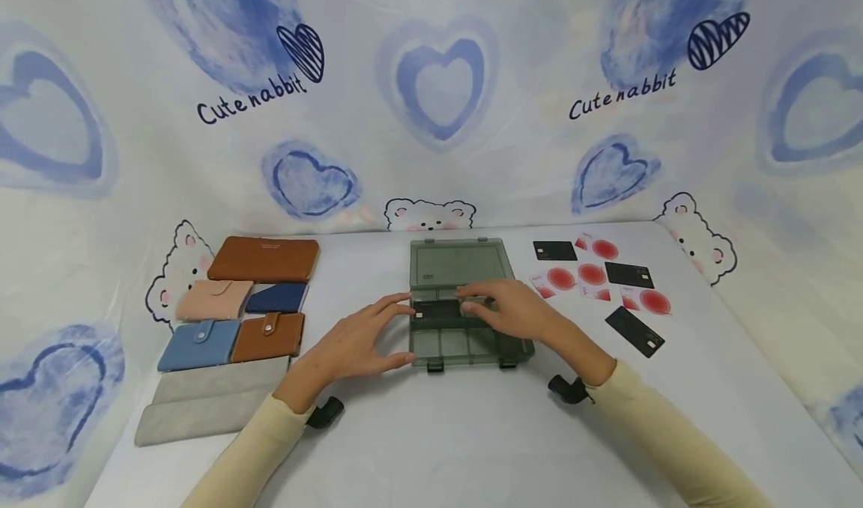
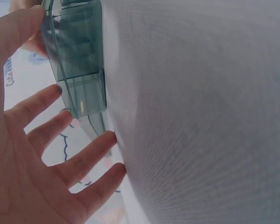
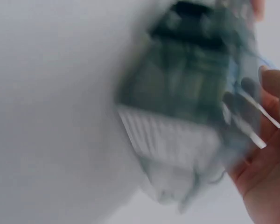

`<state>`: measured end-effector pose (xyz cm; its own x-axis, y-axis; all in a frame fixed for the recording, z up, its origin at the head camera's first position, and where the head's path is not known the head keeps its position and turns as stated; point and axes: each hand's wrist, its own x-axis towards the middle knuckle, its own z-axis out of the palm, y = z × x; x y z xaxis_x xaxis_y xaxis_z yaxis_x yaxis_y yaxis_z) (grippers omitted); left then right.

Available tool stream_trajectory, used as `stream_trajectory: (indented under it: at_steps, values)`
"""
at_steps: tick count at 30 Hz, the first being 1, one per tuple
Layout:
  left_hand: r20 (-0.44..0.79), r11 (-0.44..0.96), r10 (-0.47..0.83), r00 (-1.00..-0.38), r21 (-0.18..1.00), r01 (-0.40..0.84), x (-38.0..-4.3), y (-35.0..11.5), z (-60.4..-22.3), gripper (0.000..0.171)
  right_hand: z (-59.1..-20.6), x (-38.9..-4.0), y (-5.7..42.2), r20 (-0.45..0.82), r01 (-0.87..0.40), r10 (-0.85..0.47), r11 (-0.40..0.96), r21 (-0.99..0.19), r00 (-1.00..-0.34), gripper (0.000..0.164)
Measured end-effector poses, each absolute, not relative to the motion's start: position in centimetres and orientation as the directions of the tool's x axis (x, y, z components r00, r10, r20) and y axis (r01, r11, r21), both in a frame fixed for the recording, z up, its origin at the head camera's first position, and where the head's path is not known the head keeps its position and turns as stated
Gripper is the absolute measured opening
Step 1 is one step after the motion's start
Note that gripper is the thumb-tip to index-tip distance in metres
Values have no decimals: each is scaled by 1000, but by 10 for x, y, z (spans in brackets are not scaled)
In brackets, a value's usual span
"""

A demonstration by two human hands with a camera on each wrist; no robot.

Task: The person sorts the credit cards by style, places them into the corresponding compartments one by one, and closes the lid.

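A translucent dark-green compartment box (image 1: pixel 453 343) lies with its lid (image 1: pixel 464 262) folded back. One black card (image 1: pixel 438 310) with a light chip mark lies across its compartments. My left hand (image 1: pixel 353 347) is at the box's left side, fingers spread and fingertips right at the rim; the left wrist view shows its thumb along the box's edge. My right hand (image 1: pixel 515 309) reaches over the box's right part, its index finger and thumb apart at the card's right end. In the right wrist view the box (image 3: pixel 177 84) is blurred beside the right hand (image 3: pixel 270 168).
To the left lie a long brown wallet (image 1: pixel 263 259), a pink wallet (image 1: pixel 214 300), a navy card holder (image 1: pixel 276 298), a blue wallet (image 1: pixel 198 345), a small brown wallet (image 1: pixel 268 337) and a grey folded case (image 1: pixel 212 399). Several black cards (image 1: pixel 635 331) and red-and-white cards (image 1: pixel 646 300) are spread right.
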<state>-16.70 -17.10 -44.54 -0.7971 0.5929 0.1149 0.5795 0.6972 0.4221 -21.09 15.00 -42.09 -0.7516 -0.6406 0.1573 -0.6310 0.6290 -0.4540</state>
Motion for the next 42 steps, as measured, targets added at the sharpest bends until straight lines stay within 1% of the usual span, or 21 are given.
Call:
stream_trajectory:
  at_steps: [3,6,11,18,25,29,33,42]
  values:
    - [104,705,590,-801,418,574,-167,-170,-446,72,-411,-218,165,219,-638,-626,590,-495,-749,35]
    - [104,706,590,-801,415,574,-167,-170,-446,72,-406,-227,183,264,-639,-601,583,-502,-755,37]
    - [103,710,586,-804,413,570,-167,-170,-446,72,-408,-241,217,274,-615,-563,605,-506,-780,43]
    - [98,717,577,-811,414,560,-166,-171,-447,73,-423,-263,262,192,-527,-510,671,-521,-839,44]
    - [101,717,581,-807,405,567,-165,-172,-448,72,-433,-276,297,88,-475,-513,698,-536,-854,46]
    - [101,713,587,-803,406,572,-165,-171,-448,74,-437,-277,306,17,-429,-485,755,-496,-874,49]
    - [97,717,586,-805,401,570,-165,-171,-449,75,-440,-277,311,-14,-411,-466,795,-446,-885,53]
    - [105,715,589,-802,395,577,-166,-172,-449,76,-441,-274,319,-39,-415,-485,784,-461,-874,53]
